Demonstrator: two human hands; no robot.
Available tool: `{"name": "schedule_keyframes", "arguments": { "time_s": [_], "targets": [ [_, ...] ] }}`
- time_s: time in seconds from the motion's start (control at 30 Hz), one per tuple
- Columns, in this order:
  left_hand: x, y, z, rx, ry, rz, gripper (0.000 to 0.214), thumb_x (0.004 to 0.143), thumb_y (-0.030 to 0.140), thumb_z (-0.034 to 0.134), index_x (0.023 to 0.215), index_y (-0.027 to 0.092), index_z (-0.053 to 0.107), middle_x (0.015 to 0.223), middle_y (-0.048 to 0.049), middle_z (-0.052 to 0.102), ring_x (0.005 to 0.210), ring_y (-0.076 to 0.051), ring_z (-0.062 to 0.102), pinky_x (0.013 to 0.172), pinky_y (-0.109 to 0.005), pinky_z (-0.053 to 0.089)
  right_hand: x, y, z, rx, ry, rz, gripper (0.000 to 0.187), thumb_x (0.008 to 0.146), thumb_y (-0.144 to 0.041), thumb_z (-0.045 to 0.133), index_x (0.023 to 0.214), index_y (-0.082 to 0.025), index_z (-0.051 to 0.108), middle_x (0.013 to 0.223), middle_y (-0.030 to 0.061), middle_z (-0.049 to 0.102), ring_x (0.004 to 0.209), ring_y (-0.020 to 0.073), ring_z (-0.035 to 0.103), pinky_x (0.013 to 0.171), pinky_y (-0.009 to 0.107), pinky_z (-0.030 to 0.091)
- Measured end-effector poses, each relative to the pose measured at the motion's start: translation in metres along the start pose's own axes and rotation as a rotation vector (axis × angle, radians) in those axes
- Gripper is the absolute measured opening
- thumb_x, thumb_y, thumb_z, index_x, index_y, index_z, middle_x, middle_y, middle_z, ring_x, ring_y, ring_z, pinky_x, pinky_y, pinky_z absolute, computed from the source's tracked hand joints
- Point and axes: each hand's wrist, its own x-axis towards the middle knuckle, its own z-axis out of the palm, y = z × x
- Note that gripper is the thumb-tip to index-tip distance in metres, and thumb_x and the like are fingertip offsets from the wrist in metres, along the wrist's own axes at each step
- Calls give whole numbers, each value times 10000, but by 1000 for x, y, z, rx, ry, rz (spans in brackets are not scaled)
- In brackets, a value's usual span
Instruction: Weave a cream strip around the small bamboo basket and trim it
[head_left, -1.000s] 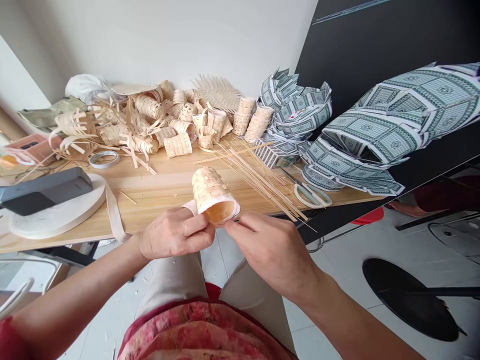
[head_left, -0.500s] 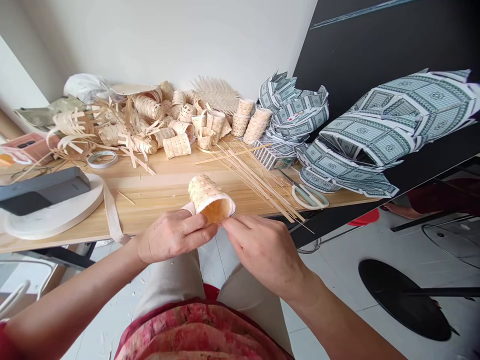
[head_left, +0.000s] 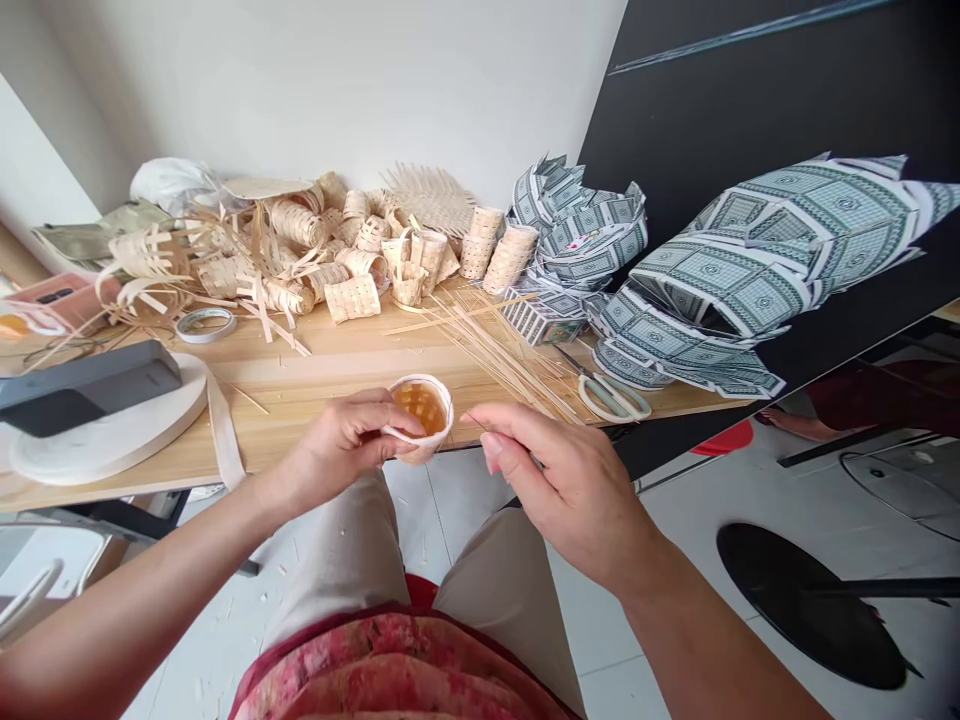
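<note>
My left hand [head_left: 341, 443] grips a small woven bamboo basket [head_left: 420, 412] with a white band round its rim, its open mouth turned toward me. My right hand [head_left: 559, 480] hovers just right of the basket, apart from it, fingers loosely curled with thumb and forefinger near each other; nothing shows in them. Both hands are over the front edge of the wooden table [head_left: 315, 375].
A heap of woven baskets and loose strips [head_left: 300, 250] lies at the back. Thin bamboo sticks [head_left: 502, 345], scissors [head_left: 611, 395], a tape roll [head_left: 206, 323], a white band coil with a dark box [head_left: 90, 385] and folded patterned paper shapes [head_left: 720, 290] are around. A black stool [head_left: 814, 600] stands at right.
My left hand has tipped the basket so its mouth faces me. My right hand has let go of the rim and drawn a little to the right.
</note>
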Motion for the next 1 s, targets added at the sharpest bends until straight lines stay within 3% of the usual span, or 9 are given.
{"name": "schedule_keyframes", "arguments": {
  "time_s": [0.13,0.2,0.3,0.43,0.6,0.7,0.83,1.0],
  "targets": [
    [8,0,-1,-348,-84,-268,306,779,401,598,839,112,675,668,6,504,447,-42,464,365,-153,381,8,-1,3,165,17,136,123,827,-139,476,728,-181,537,554,-40,566,490,85,508,521,196,375],
    [10,0,-1,-440,-105,-331,343,756,436,611,838,111,683,670,10,482,433,-39,454,343,-156,365,12,-1,6,199,-7,170,77,797,-122,513,776,-178,561,552,-46,577,478,84,498,515,198,369],
    [13,1,-1,-485,-88,-350,334,748,434,623,828,116,687,671,15,468,434,-36,448,353,-162,374,16,0,12,180,-58,138,113,807,-129,507,836,-169,608,532,-46,557,467,84,471,515,203,352],
    [15,4,1,-463,-98,-375,292,747,394,635,808,112,682,662,15,473,454,-38,444,372,-159,371,17,3,14,123,-100,137,178,815,-130,495,664,-160,585,479,-58,478,446,67,399,493,196,303],
    [18,4,6,-508,-53,-385,291,692,392,690,754,109,665,682,4,528,554,-68,506,484,-181,425,17,7,17,60,-83,109,163,792,-109,498,650,-166,553,507,-63,477,465,62,381,487,191,274],
    [19,6,10,-361,24,-301,260,740,363,653,681,110,655,659,-1,538,590,-78,527,540,-186,439,13,5,18,59,-40,117,140,797,-121,501,677,-170,556,548,-52,527,489,69,428,493,193,295],
    [18,11,8,43,91,-1,165,817,261,578,757,133,662,704,-16,570,652,-87,558,588,-181,446,3,6,7,199,87,126,86,804,-113,525,777,-185,563,572,-61,573,491,69,506,511,179,376],
    [12,17,3,556,109,329,180,884,186,460,800,146,614,708,-10,559,609,-76,536,553,-173,421,-10,15,-22,13,185,-85,144,830,-80,514,819,-185,612,672,-27,639,593,84,593,594,182,452]
  ]
}}
